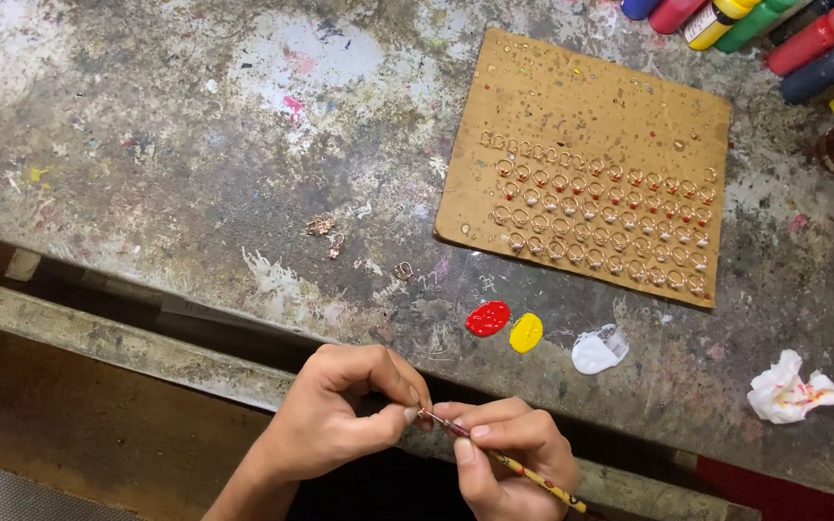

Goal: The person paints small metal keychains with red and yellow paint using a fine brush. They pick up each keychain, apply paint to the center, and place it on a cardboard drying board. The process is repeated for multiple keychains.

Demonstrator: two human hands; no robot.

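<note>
While left hand (340, 415) pinches, right hand (504, 449) holds slim brush (504, 461) (patterned handle), glossy paint blobs (487, 317).

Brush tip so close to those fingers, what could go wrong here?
1. The brush in the right hand works on something tiny pinched by the left hand; paint could smear the fingertips.
2. The hands hover over the table edge, so a dropped piece might fall off.
3. A sleeve could drag through the wet red blob nearby.
</note>
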